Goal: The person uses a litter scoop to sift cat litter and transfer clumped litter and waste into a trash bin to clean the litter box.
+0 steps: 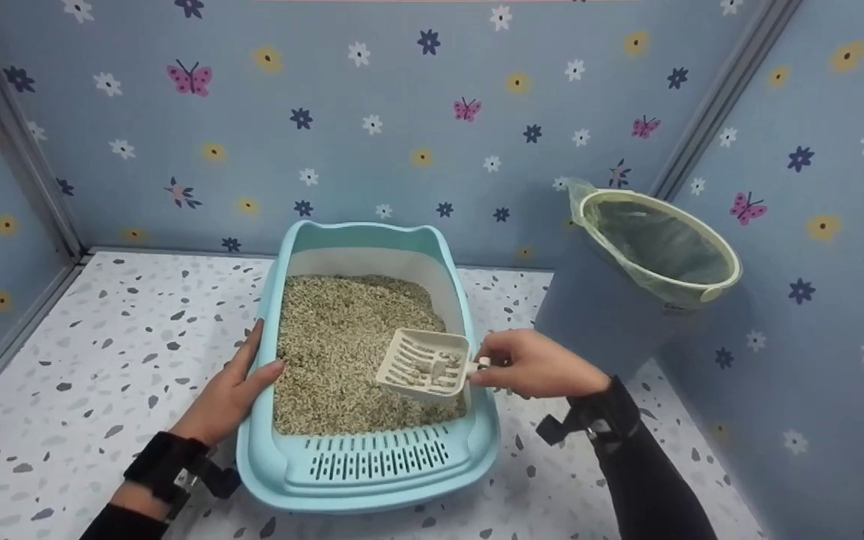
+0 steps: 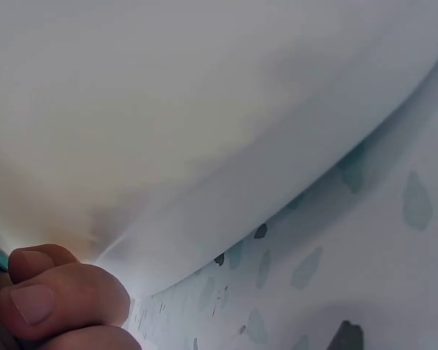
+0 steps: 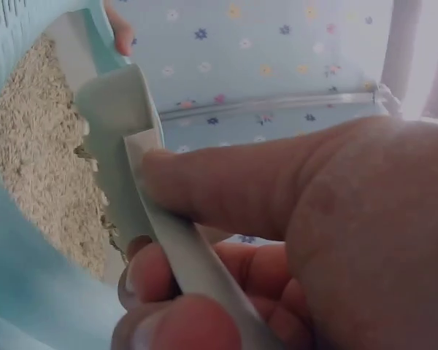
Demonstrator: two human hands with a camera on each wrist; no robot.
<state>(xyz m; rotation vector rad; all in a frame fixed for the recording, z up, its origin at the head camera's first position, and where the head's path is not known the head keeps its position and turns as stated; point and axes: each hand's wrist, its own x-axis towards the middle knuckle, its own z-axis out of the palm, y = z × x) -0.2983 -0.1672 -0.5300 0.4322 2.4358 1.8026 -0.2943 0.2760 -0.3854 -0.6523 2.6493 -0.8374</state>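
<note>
A light-blue litter box (image 1: 372, 491) stands on the floor, filled with tan pellet litter (image 1: 331, 352). My left hand (image 1: 226, 397) grips its left side, thumb over the rim and fingers along the outer wall; curled fingers (image 2: 66, 292) show beside that wall in the left wrist view. In my right hand (image 1: 537, 365) is the handle of a white slotted litter scoop (image 1: 424, 364), pinched between thumb and fingers. The scoop is held over the right part of the litter, with some clumps or pellets lying in it. Its handle (image 3: 193, 266) fills the hand's grasp in the right wrist view.
A bin (image 1: 597, 315) lined with a translucent bag (image 1: 646, 232) stands at the back right, its top uncovered. Flower-patterned walls (image 1: 372, 120) close in the back and both sides. The speckled floor (image 1: 102, 352) extends left of the box.
</note>
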